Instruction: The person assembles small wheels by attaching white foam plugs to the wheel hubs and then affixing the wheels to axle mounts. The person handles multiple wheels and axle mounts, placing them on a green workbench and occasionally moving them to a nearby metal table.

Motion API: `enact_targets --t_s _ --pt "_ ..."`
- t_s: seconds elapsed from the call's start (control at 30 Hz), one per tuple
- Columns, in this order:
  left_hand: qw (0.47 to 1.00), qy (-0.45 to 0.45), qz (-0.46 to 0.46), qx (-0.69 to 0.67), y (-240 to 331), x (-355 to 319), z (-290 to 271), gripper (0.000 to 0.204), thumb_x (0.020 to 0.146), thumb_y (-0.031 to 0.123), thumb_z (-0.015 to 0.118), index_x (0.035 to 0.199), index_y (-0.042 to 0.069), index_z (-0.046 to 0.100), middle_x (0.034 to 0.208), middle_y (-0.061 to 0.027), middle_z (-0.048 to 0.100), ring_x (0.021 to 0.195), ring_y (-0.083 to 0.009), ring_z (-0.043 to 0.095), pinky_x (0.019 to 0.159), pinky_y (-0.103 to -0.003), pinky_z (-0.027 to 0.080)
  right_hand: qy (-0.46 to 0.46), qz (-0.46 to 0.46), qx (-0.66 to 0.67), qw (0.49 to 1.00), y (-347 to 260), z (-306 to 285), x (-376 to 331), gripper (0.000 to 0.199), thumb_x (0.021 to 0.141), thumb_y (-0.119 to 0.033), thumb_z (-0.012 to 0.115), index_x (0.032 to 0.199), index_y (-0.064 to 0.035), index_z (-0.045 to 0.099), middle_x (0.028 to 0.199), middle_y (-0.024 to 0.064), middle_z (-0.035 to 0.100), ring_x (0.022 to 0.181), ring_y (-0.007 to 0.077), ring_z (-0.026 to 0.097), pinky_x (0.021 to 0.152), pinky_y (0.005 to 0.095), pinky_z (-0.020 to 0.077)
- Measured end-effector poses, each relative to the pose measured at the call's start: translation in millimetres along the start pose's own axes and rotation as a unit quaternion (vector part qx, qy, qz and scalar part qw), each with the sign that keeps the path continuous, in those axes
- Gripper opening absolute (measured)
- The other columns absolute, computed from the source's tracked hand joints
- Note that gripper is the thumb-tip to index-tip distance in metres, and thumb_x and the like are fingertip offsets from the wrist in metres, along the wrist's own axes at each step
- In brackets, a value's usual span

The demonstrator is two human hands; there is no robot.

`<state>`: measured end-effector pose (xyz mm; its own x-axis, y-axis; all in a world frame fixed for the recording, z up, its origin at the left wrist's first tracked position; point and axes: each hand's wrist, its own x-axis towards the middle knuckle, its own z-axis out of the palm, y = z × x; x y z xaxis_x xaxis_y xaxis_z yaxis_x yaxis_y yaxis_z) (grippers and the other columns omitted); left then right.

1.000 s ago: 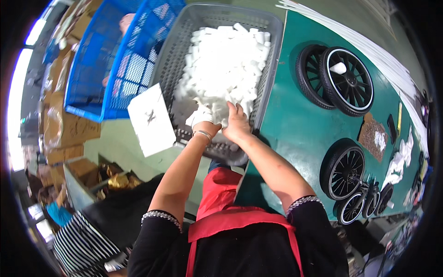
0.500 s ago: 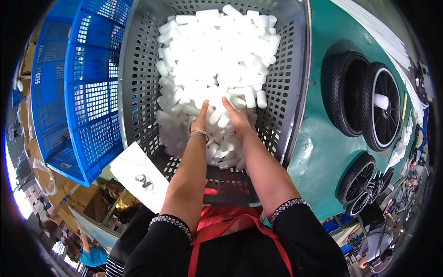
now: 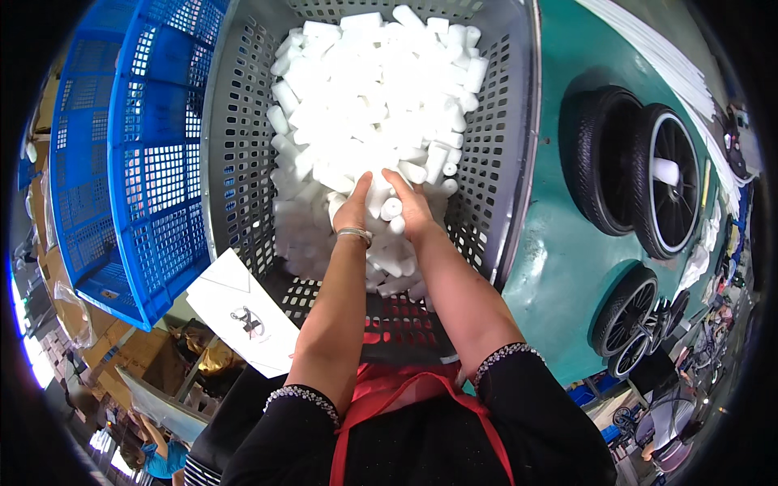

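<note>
The left hand [image 3: 350, 212] and the right hand [image 3: 415, 212] reach into a heap of short, white, foam-like cylinders [image 3: 381, 105], palms turned toward each other and thumbs extended forward. The fingers are mostly hidden among the pieces, so I cannot tell how far either hand is closed. Several cylinders lie between the two hands, and most of the heap rises beyond the fingertips. A grey plastic basket with slotted walls [image 3: 498, 105] surrounds both hands.

Left of the left hand stands a blue perforated plastic crate [image 3: 121, 170]; nearer the body from that hand is a white rectangular card with a dark picture [image 3: 239, 316]. Right of the right hand, a green bench [image 3: 539, 283] carries black spoked wheels [image 3: 679, 202].
</note>
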<state>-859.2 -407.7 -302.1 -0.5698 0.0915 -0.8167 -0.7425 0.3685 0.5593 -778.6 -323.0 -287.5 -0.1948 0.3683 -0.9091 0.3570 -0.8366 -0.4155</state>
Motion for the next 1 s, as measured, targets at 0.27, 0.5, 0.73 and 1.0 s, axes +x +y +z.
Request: enact_targets --t_s 0.27,0.5,0.73,1.0 --pt "0.994 0.05 0.097 0.024 18 -93 -7 0.073 0.073 0.042 0.085 0.125 -0.004 0.062 0.121 -0.0124 0.066 0.109 -0.02 0.061 0.095 -0.031 0.045 -0.041 -0.119 0.003 0.992 -21 -27 -98 0.088 0.075 -0.047 0.078 0.144 -0.0029 0.045 0.129 0.0163 0.058 0.119 0.0241 0.055 0.098 0.0363 0.0463" --pt "0.932 0.034 0.355 -0.062 45 -191 -39 0.053 0.081 0.026 0.083 0.122 -0.001 0.063 0.117 -0.0074 0.067 0.103 -0.0164 0.061 0.091 -0.029 0.045 -0.176 -0.217 0.064 0.958 -32 -45 -204 0.088 0.077 -0.048 0.077 0.146 -0.0027 0.044 0.144 0.0198 0.032 0.126 0.0296 0.05 0.098 0.0411 0.047" --pt "0.913 0.001 0.381 -0.149 69 -295 -28 0.055 0.08 0.034 0.083 0.118 -0.002 0.067 0.111 -0.0069 0.069 0.094 -0.0154 0.064 0.085 -0.028 0.05 -0.247 -0.298 0.122 0.914 -51 -79 -275 0.082 0.079 -0.047 0.076 0.143 -0.004 0.047 0.137 0.0188 0.031 0.119 0.0311 0.055 0.095 0.0375 0.0524" --pt "0.853 -0.133 0.433 -0.259 93 -352 -8 0.039 0.088 0.025 0.075 0.119 0.002 0.065 0.112 -0.0071 0.069 0.095 -0.0195 0.068 0.085 -0.031 0.054 -0.236 -0.371 0.151 0.885 -80 -97 -327 0.082 0.078 -0.046 0.079 0.14 -0.0018 0.049 0.137 0.0203 0.031 0.12 0.0323 0.054 0.094 0.0381 0.0526"
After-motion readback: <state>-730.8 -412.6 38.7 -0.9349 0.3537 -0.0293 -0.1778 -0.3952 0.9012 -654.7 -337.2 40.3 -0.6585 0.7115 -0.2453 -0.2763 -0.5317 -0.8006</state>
